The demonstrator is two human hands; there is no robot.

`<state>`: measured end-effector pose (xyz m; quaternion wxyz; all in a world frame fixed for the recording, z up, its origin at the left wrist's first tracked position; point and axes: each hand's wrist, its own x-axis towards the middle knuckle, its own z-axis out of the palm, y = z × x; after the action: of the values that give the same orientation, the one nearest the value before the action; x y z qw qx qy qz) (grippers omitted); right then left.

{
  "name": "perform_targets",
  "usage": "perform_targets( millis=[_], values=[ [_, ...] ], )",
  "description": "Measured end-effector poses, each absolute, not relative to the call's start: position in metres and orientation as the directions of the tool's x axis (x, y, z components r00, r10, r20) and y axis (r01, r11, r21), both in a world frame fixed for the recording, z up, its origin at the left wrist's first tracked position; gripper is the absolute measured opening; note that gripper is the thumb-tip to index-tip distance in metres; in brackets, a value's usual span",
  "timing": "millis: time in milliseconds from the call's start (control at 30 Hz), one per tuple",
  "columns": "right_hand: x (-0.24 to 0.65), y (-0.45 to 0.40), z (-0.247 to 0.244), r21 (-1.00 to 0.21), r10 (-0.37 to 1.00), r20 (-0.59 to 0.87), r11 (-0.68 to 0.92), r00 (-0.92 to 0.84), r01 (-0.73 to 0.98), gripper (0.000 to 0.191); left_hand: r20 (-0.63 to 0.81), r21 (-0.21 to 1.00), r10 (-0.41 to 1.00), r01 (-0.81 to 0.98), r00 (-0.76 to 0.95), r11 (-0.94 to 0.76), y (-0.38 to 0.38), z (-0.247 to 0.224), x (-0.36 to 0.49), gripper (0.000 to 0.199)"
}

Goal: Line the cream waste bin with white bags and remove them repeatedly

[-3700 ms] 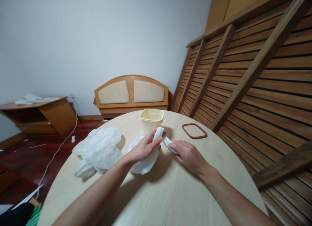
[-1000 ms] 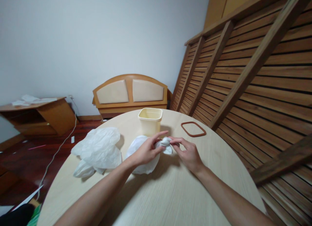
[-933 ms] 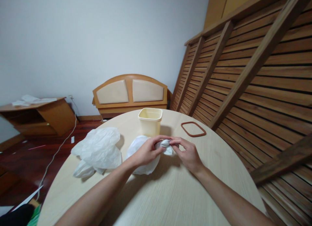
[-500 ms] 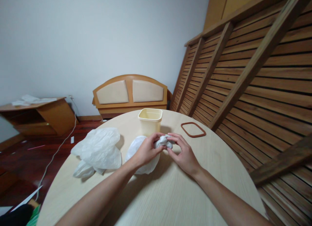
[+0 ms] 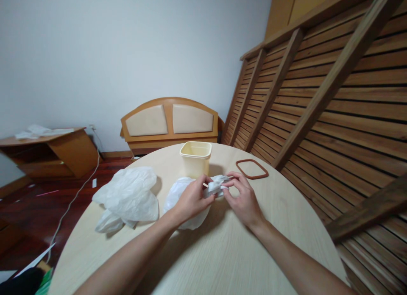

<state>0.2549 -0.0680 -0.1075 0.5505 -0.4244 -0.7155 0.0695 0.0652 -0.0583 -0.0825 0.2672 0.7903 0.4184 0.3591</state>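
My left hand (image 5: 194,198) and my right hand (image 5: 244,200) pinch a bunched piece of white plastic bag (image 5: 216,185) between them, above the middle of the round table. Its looser part (image 5: 178,193) hangs below and behind my left hand and is partly hidden by it. Just behind my hands stands a pale yellow square tub (image 5: 196,161), upright with its top open. A brown rounded-square ring (image 5: 252,176) lies to the right of the tub. Another crumpled white plastic bag (image 5: 130,195) rests to the left.
The pale round table (image 5: 270,261) fills the foreground. Beyond it stands a wooden headboard (image 5: 170,117) with cream panels. A wooden slatted frame (image 5: 318,100) leans on the right. At the left are a low wooden cabinet (image 5: 74,153) and a cable (image 5: 71,204) on the dark red floor.
My fingers have shifted on the bunched plastic, which now sits slightly further right and looks more stretched between them. The tub, ring and left bag have not moved.
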Motion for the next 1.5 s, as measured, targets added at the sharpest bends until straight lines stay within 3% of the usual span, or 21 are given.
perform_targets(
  millis=[133, 267, 400, 600, 767, 900, 1000, 1167, 1300, 1400, 1500],
  values=[
    [0.256, -0.066, -0.108, -0.611, 0.72, 0.694, 0.581, 0.011, 0.538, 0.01, 0.301, 0.682, 0.882, 0.565, 0.362, -0.464, -0.057, -0.085, 0.065, 0.021],
    [0.255, -0.065, -0.111, -0.748, 0.816, 0.577, 0.542, -0.027, 0.383, 0.009, 0.312, 0.688, 0.888, 0.564, 0.337, -0.456, -0.057, -0.087, 0.065, 0.02],
    [0.252, -0.064, -0.115, -0.858, 0.893, 0.444, 0.447, -0.075, 0.253, 0.027, 0.364, 0.696, 0.857, 0.505, 0.365, -0.511, -0.058, -0.086, 0.066, 0.021],
    [0.247, -0.065, -0.113, -0.886, 0.89, 0.438, 0.451, -0.122, 0.105, 0.029, 0.355, 0.739, 0.86, 0.454, 0.368, -0.499, -0.061, -0.084, 0.067, 0.03],
    [0.247, -0.069, -0.109, -0.916, 0.9, 0.399, 0.4, -0.178, -0.029, 0.027, 0.338, 0.753, 0.88, 0.465, 0.333, -0.465, -0.058, -0.086, 0.066, 0.051],
    [0.25, -0.067, -0.109, -0.934, 0.915, 0.358, 0.347, -0.187, -0.087, 0.024, 0.335, 0.695, 0.875, 0.535, 0.349, -0.48, -0.058, -0.083, 0.066, 0.024],
    [0.252, -0.064, -0.111, -0.928, 0.907, 0.373, 0.367, -0.195, -0.071, 0.021, 0.286, 0.656, 0.902, 0.621, 0.323, -0.43, -0.059, -0.08, 0.067, 0.014],
    [0.253, -0.065, -0.112, -0.913, 0.89, 0.4, 0.408, -0.22, -0.007, 0.016, 0.28, 0.67, 0.896, 0.598, 0.344, -0.439, -0.06, -0.075, 0.067, 0.029],
    [0.254, -0.069, -0.109, -0.875, 0.872, 0.432, 0.467, -0.232, 0.128, 0.011, 0.337, 0.657, 0.861, 0.559, 0.382, -0.505, -0.058, -0.075, 0.067, 0.029],
    [0.257, -0.072, -0.107, -0.753, 0.802, 0.527, 0.594, -0.281, 0.284, 0.007, 0.381, 0.61, 0.835, 0.571, 0.397, -0.55, -0.055, -0.077, 0.066, 0.03],
    [0.26, -0.072, -0.107, -0.583, 0.677, 0.612, 0.736, -0.41, 0.344, 0.024, 0.426, 0.64, 0.835, 0.537, 0.348, -0.55, -0.053, -0.08, 0.065, 0.02]
  ],
)
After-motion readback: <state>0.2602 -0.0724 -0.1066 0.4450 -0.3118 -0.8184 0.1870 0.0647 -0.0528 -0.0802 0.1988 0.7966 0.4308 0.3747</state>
